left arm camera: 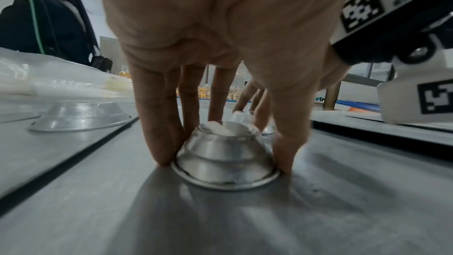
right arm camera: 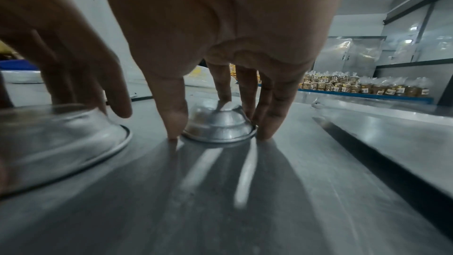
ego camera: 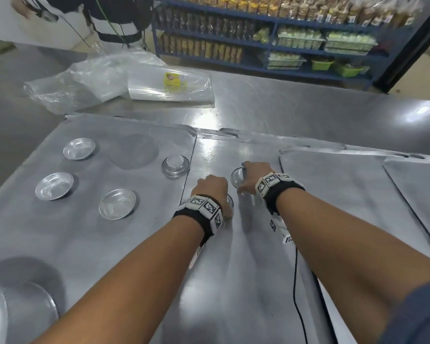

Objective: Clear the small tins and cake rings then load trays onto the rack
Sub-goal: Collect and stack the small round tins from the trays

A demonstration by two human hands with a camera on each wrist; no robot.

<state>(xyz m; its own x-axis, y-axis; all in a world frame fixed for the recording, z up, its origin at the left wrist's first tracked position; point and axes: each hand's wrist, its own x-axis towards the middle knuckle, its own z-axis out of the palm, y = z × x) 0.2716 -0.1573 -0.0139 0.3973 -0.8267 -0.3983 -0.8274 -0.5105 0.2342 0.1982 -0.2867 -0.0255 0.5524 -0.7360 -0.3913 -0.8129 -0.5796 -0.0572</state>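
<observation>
Two small silver tins lie upside down on the steel strip between the trays. My left hand [ego camera: 210,186] pinches the nearer tin [left arm camera: 225,160] at its rim, fingers [left arm camera: 157,143] on one side and thumb on the other. In the head view only a sliver of this tin [ego camera: 230,203] shows. My right hand [ego camera: 252,173] pinches the farther tin [right arm camera: 220,125] the same way, its fingers [right arm camera: 269,115] down at the rim. Both tins still touch the surface. The left tray [ego camera: 97,256] holds three upright tins [ego camera: 117,203] and one upturned tin [ego camera: 175,165].
Larger round pans [ego camera: 22,309] sit at the tray's near-left corner. Flat trays [ego camera: 345,194] lie to the right. Clear plastic bags [ego camera: 114,80] lie at the table's back. Blue shelves of packed goods [ego camera: 258,38] stand behind, and a person [ego camera: 109,18] stands at the back left.
</observation>
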